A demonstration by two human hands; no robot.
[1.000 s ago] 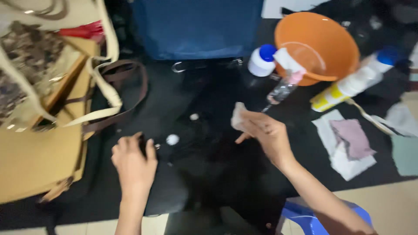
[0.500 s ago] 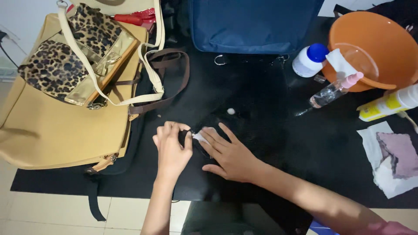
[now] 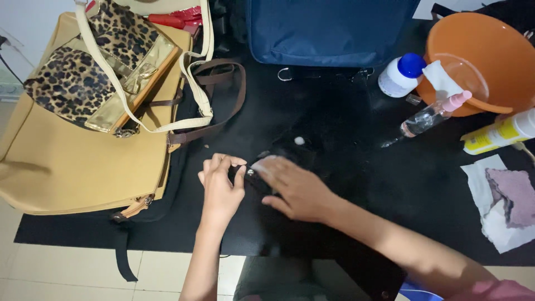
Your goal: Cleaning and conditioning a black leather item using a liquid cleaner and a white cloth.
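The left hand [image 3: 222, 187] and right hand [image 3: 295, 189] are set side by side on a bag [image 3: 312, 161]. Left of them a handbag [image 3: 95, 78] is laid upon a larger bag [image 3: 67, 161]. A suitcase [image 3: 329, 30] is placed behind; a basin [image 3: 479, 56], bottle [image 3: 401, 75] (touching it), sprayer [image 3: 432, 114] and tube [image 3: 499, 132] are ranged to the right.

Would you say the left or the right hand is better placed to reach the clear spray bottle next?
Probably the right hand: it lies nearer the clear spray bottle, on that side, while the left hand pinches the black item.
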